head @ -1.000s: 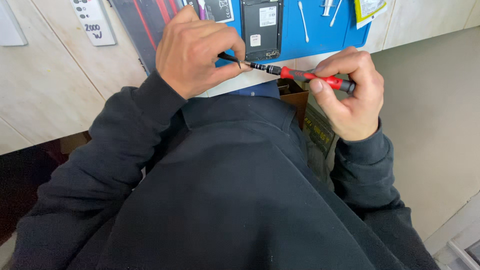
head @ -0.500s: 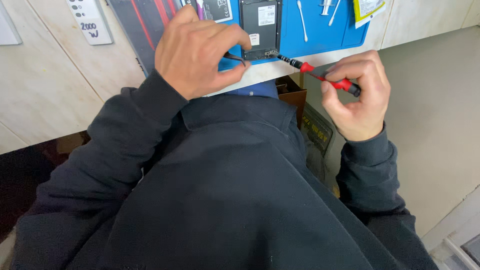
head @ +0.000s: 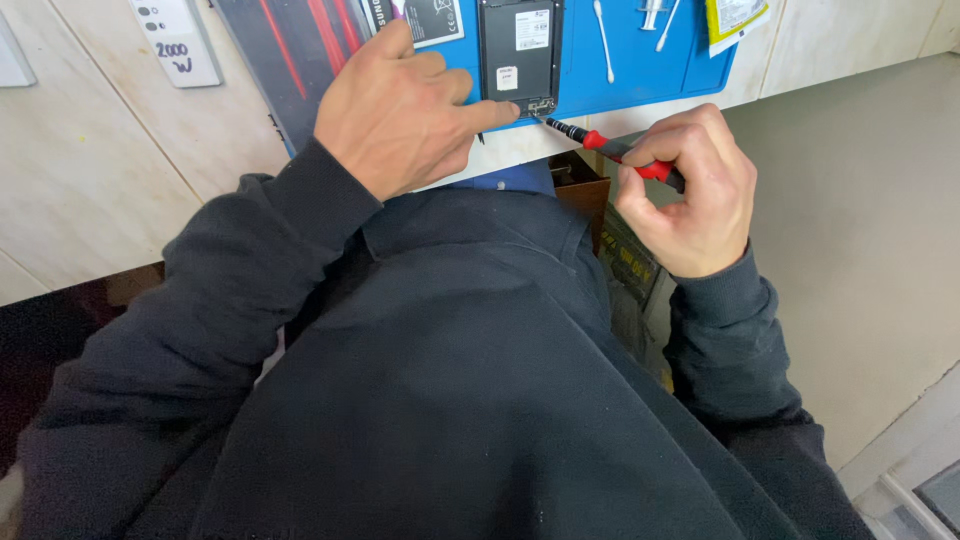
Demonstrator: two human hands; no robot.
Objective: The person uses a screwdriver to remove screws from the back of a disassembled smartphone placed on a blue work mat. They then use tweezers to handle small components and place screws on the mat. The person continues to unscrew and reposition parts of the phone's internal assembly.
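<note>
Since half a second ago the red-handled screwdriver (head: pixel 622 154) has swung up: its tip now sits at the near edge of the opened phone (head: pixel 518 52), where earlier it was short of it and, a second ago, level between both hands. The left forefinger has stretched out to that same edge.

Landmark: the blue work mat (head: pixel 640 55).
- Phone lies back-open on the mat, near its front edge, roughly mid-mat. Dark interior, pale labels on it.
- Left hand (head: pixel 405 110) rests on the mat's front edge just left of the phone, fingers loosely curled, forefinger laid flat against the phone's lower corner; it presses, clamps on nothing.
- Right hand (head: pixel 690 190) is off the mat, just below its front-right edge, fingers and thumb wrapped tight round the screwdriver's handle. Shaft slants up-left across the mat edge to the phone.
- On the mat right of the phone: a white swab (head: pixel 604 28), a small pale tool (head: pixel 668 20) beside it, a yellow packet (head: pixel 735 18) at the right corner.
- Left of the mat: a dark panel with red stripes (head: pixel 290 50), then a white label card (head: pixel 178 40) on the pale counter.
- Below the mat's front edge: a brown box (head: pixel 585 195) between the arms.
</note>
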